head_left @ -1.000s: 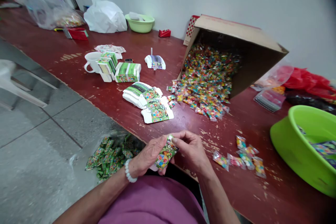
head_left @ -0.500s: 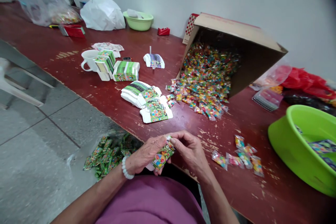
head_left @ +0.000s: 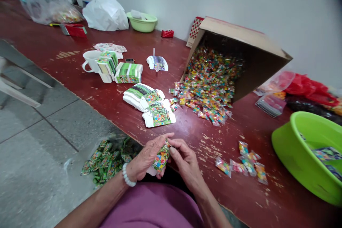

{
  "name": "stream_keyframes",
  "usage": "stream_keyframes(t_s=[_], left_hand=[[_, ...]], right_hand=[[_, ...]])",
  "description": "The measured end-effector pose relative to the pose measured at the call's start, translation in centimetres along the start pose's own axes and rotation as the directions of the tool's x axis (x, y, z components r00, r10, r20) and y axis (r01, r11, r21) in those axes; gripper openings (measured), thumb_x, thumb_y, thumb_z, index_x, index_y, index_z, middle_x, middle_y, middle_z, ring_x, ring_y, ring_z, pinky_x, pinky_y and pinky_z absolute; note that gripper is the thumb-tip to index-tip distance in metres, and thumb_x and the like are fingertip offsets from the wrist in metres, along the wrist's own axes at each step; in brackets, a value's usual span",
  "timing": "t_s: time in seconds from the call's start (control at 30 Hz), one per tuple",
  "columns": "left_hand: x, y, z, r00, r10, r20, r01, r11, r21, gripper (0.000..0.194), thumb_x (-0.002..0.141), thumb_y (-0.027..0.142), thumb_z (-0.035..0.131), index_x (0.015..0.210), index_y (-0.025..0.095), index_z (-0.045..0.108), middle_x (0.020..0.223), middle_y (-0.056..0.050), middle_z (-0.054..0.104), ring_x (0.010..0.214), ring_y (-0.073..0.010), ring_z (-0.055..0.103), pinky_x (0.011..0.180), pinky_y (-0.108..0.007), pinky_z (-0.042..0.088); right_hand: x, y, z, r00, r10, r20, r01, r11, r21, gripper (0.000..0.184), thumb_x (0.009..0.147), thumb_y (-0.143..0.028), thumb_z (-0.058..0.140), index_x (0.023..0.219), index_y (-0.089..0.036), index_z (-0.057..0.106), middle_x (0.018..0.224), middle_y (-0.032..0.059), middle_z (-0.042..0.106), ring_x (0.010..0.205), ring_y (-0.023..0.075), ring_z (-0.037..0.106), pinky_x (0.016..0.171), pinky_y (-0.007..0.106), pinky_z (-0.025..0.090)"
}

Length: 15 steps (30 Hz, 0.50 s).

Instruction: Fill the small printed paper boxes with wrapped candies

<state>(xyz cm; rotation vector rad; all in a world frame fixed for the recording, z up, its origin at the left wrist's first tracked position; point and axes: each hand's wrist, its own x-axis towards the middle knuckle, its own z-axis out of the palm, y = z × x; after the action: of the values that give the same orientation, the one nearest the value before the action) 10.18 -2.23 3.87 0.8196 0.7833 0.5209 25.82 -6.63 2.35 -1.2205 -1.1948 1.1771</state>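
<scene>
A small green printed candy box [head_left: 161,159] is in my hands at the table's front edge, tilted, with a white flap at its lower end. My left hand [head_left: 144,158], a beaded bracelet at its wrist, is wrapped round it from the left. At the box's upper right end, my right hand [head_left: 186,162] pinches with thumb and fingers. Just beyond lie flattened green-and-white boxes [head_left: 160,117], with a fanned stack [head_left: 137,96] behind. Wrapped candies [head_left: 208,85] spill from a tipped cardboard carton [head_left: 245,37]. Several candy packets [head_left: 248,164] lie to the right.
At the right edge stands a green basin [head_left: 285,149]. Stacked flat boxes [head_left: 129,73] and a white mug [head_left: 91,60] sit to the left. Below the table's left edge, a clear bag holds many green boxes [head_left: 107,160]. A white plastic bag [head_left: 105,13] is farther back.
Both hands have shifted slightly left with the box, now more upright. My right thumb and fingers have slid down a little at its upper end. The view has tilted slightly.
</scene>
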Motion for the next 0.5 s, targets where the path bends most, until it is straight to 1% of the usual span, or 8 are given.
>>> stream_keyframes(t_s=[0.03, 0.07, 0.1, 0.13, 0.23, 0.3, 0.4, 0.5], left_hand=[[0.1, 0.1, -0.1, 1.0, 0.008, -0.015, -0.008, 1.0, -0.025, 0.057, 0.095, 0.056, 0.047, 0.143, 0.025, 0.043, 0.073, -0.001, 0.063, 0.043, -0.0137, 0.06, 0.038, -0.022, 0.047], [0.1, 0.2, -0.3, 0.999, 0.018, -0.033, -0.02, 0.999, -0.051, 0.055, 0.094, 0.055, 0.049, 0.141, 0.026, 0.043, 0.076, -0.001, 0.064, 0.045, -0.0136, 0.06, 0.041, -0.023, 0.048], [0.2, 0.3, -0.5, 0.998, 0.032, -0.052, -0.036, 0.997, -0.073, 0.052, 0.094, 0.053, 0.051, 0.138, 0.026, 0.044, 0.079, -0.001, 0.064, 0.048, -0.0135, 0.061, 0.044, -0.024, 0.049], [0.1, 0.4, -0.7, 0.997, 0.045, -0.07, -0.051, 0.995, -0.087, 0.05, 0.093, 0.05, 0.054, 0.135, 0.026, 0.046, 0.082, -0.002, 0.065, 0.052, -0.0137, 0.063, 0.048, -0.024, 0.05], [-0.1, 0.7, -1.6, 0.991, 0.072, -0.114, -0.081, 0.994, -0.076, 0.042, 0.09, 0.043, 0.063, 0.124, 0.021, 0.051, 0.091, -0.005, 0.068, 0.067, -0.0139, 0.065, 0.058, -0.022, 0.051], [-0.4, 0.8, -2.3, 0.988, 0.079, -0.134, -0.086, 0.995, -0.048, 0.039, 0.086, 0.039, 0.069, 0.116, 0.019, 0.055, 0.097, -0.007, 0.069, 0.073, -0.0135, 0.064, 0.062, -0.022, 0.051], [-0.6, 0.9, -3.3, 0.976, 0.118, -0.181, -0.126, 0.992, -0.031, 0.038, 0.078, 0.034, 0.079, 0.106, 0.018, 0.057, 0.099, -0.006, 0.068, 0.079, -0.014, 0.062, 0.069, -0.024, 0.053], [-0.3, 1.0, -4.1, 0.95, 0.177, -0.256, -0.193, 0.98, -0.038, 0.04, 0.073, 0.029, 0.083, 0.101, 0.02, 0.056, 0.088, 0.001, 0.064, 0.076, -0.012, 0.06, 0.07, -0.024, 0.052]], right_hand=[[1.2, 0.0, -0.5, 0.999, -0.037, 0.011, 0.038, 0.993, -0.108, 0.026, 0.097, -0.037, 0.053, 0.109, -0.025, 0.072, 0.104, 0.0047, 0.065, 0.076, 0.0153, 0.063, 0.072, 0.029, 0.053], [2.8, 0.1, -1.1, 0.997, -0.079, 0.013, 0.08, 0.966, -0.248, 0.029, 0.099, -0.034, 0.047, 0.107, -0.024, 0.073, 0.104, 0.0053, 0.067, 0.087, 0.0182, 0.065, 0.081, 0.031, 0.052], [4.7, 0.1, -1.8, 0.986, -0.164, -0.042, 0.131, 0.899, -0.418, 0.031, 0.1, -0.031, 0.043, 0.109, -0.022, 0.072, 0.102, 0.0059, 0.069, 0.094, 0.0203, 0.065, 0.085, 0.033, 0.052], [6.8, 0.3, -2.5, 0.964, -0.26, -0.055, 0.18, 0.792, -0.584, 0.032, 0.099, -0.027, 0.042, 0.114, -0.021, 0.07, 0.105, 0.0073, 0.07, 0.099, 0.0215, 0.065, 0.088, 0.034, 0.051], [12.9, 1.4, -3.9, 0.952, -0.306, 0.018, 0.237, 0.696, -0.678, 0.039, 0.091, -0.01, 0.042, 0.114, -0.021, 0.071, 0.121, 0.0097, 0.067, 0.112, 0.023, 0.06, 0.099, 0.037, 0.046], [15.7, 2.3, -4.3, 0.951, -0.295, 0.098, 0.274, 0.647, -0.711, 0.042, 0.083, -0.003, 0.046, 0.109, -0.023, 0.073, 0.122, 0.0081, 0.069, 0.114, 0.0238, 0.059, 0.102, 0.039, 0.043], [16.9, 3.6, -4.8, 0.949, -0.273, 0.157, 0.296, 0.602, -0.742, 0.045, 0.078, 0.0, 0.048, 0.105, -0.024, 0.075, 0.122, 0.0073, 0.071, 0.111, 0.0251, 0.061, 0.102, 0.041, 0.042], [15.2, 4.4, -6.4, 0.956, -0.271, 0.112, 0.257, 0.589, -0.766, 0.046, 0.077, 0.0, 0.045, 0.104, -0.021, 0.076, 0.121, 0.0092, 0.071, 0.112, 0.0267, 0.061, 0.102, 0.045, 0.041]])
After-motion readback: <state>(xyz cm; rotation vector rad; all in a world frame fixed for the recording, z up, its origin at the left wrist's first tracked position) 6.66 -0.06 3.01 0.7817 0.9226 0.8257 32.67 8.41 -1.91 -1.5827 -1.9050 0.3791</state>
